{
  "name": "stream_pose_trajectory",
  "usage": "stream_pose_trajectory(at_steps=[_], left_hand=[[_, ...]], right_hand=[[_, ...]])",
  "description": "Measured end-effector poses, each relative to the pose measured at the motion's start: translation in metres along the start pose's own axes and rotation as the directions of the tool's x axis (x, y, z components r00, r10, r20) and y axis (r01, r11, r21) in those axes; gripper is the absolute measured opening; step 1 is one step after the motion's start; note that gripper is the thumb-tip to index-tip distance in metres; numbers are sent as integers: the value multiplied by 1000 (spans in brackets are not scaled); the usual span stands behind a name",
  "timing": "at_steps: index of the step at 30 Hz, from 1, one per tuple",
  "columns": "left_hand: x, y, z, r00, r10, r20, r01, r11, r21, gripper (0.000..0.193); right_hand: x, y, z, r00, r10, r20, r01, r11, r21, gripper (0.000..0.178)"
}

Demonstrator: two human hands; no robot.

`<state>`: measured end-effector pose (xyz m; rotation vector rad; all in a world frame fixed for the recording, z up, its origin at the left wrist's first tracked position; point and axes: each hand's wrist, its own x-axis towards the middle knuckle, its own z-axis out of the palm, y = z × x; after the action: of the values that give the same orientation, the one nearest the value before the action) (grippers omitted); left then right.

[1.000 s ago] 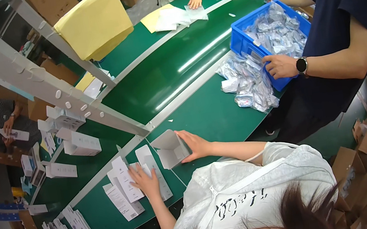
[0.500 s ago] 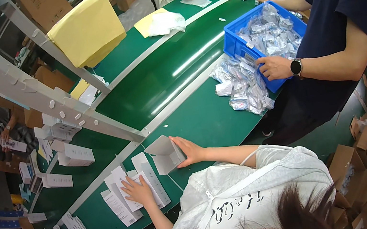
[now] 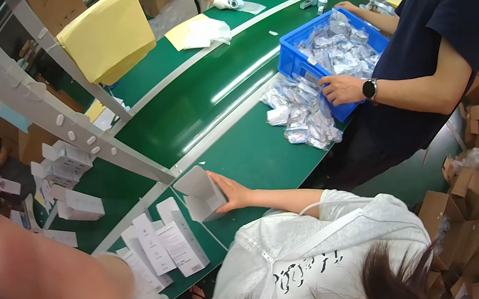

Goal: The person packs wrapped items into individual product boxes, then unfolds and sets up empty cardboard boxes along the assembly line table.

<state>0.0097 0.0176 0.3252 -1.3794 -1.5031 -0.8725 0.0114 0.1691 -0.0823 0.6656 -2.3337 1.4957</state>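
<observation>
My right hand [image 3: 232, 191] grips the right side of an open white carton [image 3: 203, 195], which stands on the green table with its inside showing. My left hand [image 3: 39, 278] is raised very close to the camera at the left, large and blurred; its fingers cannot be made out. Right of that raised arm, several narrow white printed cartons [image 3: 156, 247] lie side by side near the table's front edge, partly hidden by the sleeve.
A person in a dark shirt [image 3: 423, 36] holds a blue crate [image 3: 295, 55] of bagged parts at the right. More bagged parts [image 3: 303, 112] are heaped beside it. A green conveyor [image 3: 194, 103] runs behind. White cartons [image 3: 81, 206] stand beyond the metal post [image 3: 77, 123].
My left hand has lifted off the printed cartons and come up close to the camera. My right hand still holds the open carton. The view has shifted slightly.
</observation>
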Motion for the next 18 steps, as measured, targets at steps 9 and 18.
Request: stream_pose_trajectory(at_steps=[9, 18], left_hand=[[16, -9, 14, 988, 96, -124, -101, 994, -35, 36], [17, -43, 6, 975, 169, -141, -168, 986, 21, 36]], right_hand=[[-6, -12, -1, 999, 32, 28, -33, 998, 46, 98], [-4, -6, -3, 986, 154, 67, -160, 982, 102, 100]])
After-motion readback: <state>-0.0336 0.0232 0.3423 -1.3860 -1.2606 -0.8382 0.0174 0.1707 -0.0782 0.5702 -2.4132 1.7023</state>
